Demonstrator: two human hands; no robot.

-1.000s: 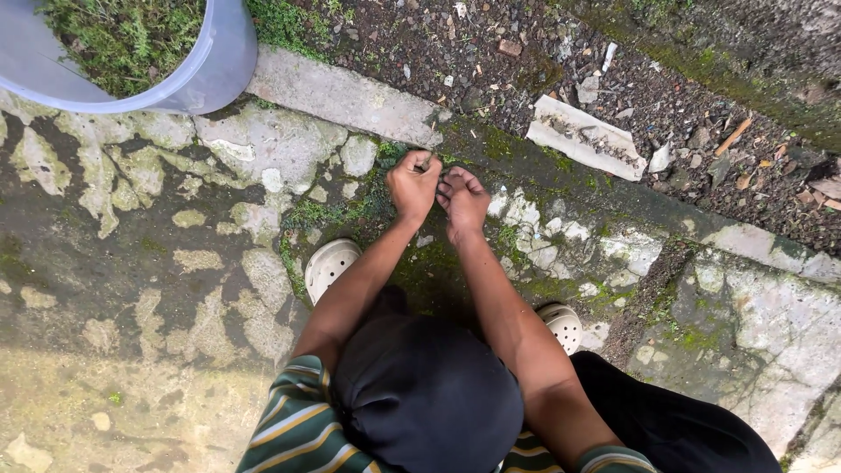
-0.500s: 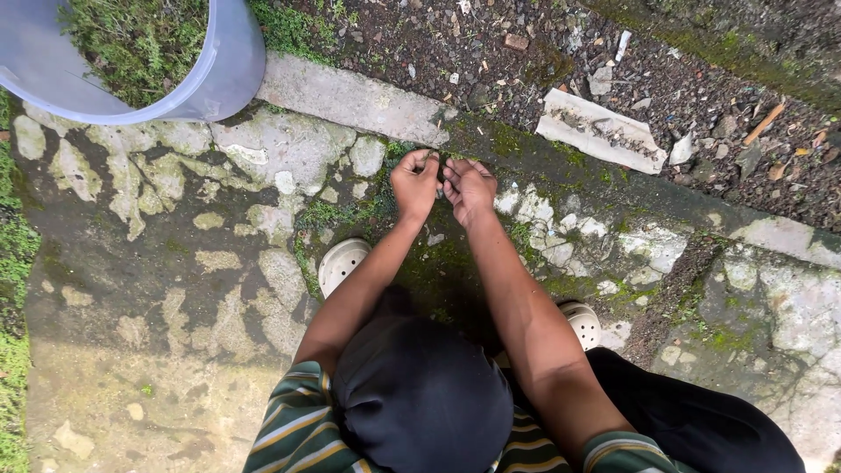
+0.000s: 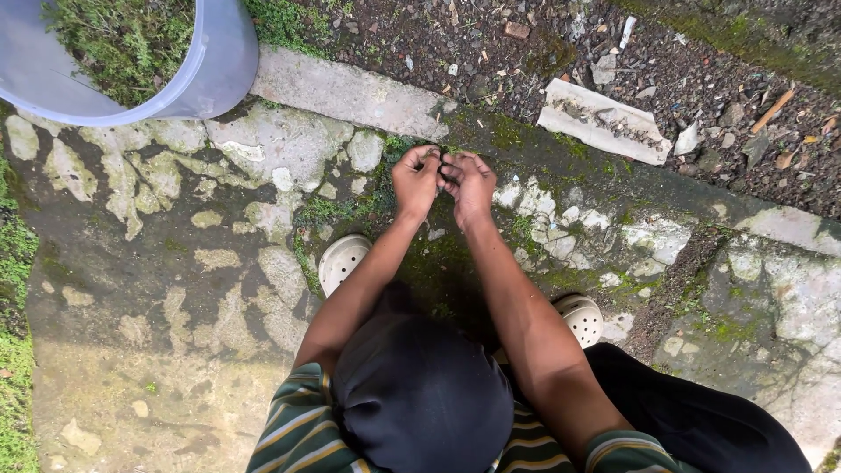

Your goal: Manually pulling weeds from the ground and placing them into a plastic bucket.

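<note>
My left hand [image 3: 413, 181] and my right hand [image 3: 470, 186] meet fingertip to fingertip over a dark mossy strip [image 3: 491, 133] at the edge of a worn concrete slab [image 3: 175, 263]. The fingers of both hands are curled and pinch at a small bit of moss between them; the bit itself is mostly hidden by the fingers. More green moss [image 3: 346, 210] grows just left of my left wrist. A grey plastic bucket [image 3: 215, 74] at the top left holds a heap of picked moss [image 3: 114, 35].
I crouch with pale perforated sandals [image 3: 342, 260] [image 3: 583, 317] on either side of my arms. A concrete curb [image 3: 350, 92] borders a strip of dark soil [image 3: 526, 52] strewn with stones and a broken slab piece [image 3: 600, 123]. Grass [image 3: 13, 263] lines the left edge.
My hands have drawn closer together until the fingertips touch, shifting slightly up toward the curb. The view has swung a little, bringing the grass at the left into sight.
</note>
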